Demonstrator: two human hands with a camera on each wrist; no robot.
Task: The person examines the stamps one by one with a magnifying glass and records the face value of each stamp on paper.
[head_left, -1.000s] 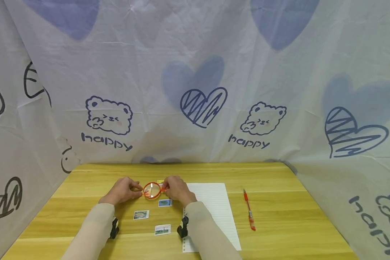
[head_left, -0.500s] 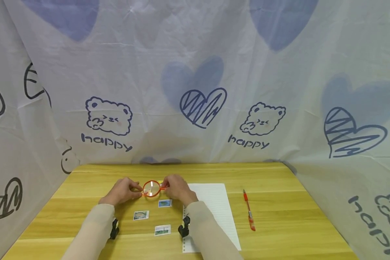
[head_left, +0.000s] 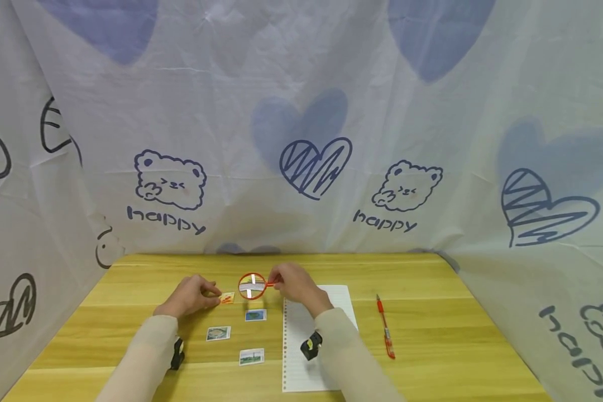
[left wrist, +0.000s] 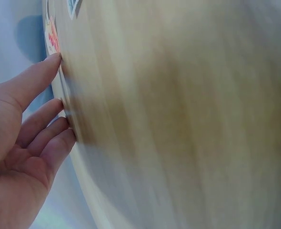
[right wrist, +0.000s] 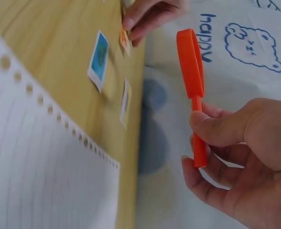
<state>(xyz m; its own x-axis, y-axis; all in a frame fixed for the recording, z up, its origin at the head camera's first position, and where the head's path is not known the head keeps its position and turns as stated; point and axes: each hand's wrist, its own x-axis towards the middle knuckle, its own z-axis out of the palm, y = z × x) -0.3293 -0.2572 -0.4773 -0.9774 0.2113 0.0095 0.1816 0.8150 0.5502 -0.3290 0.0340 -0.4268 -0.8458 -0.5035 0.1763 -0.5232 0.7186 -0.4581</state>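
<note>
My right hand (head_left: 296,285) pinches the handle of a red magnifying glass (right wrist: 191,64) between thumb and fingers, holding it raised off the table. In the head view its lens is over a yellow stamp (head_left: 255,305), partly hidden by it. My left hand (head_left: 193,293) rests on the table to the left, a fingertip touching the edge of an orange and yellow stamp (head_left: 226,298). In the left wrist view its thumb tip meets that stamp (left wrist: 52,36), with the other visible fingertips apart. A blue stamp (head_left: 255,315) lies nearer, flat on the wood.
Two more stamps, one with a round green picture (head_left: 218,333) and one with a landscape (head_left: 252,356), lie nearer the front. A lined, punched sheet of paper (head_left: 301,357) is under my right forearm. A red pen (head_left: 384,326) lies further right. A printed cloth (head_left: 301,234) hangs behind the table.
My right hand has carried the magnifying glass to the right, from over the orange stamp to over the yellow one. The left hand has stayed in place.
</note>
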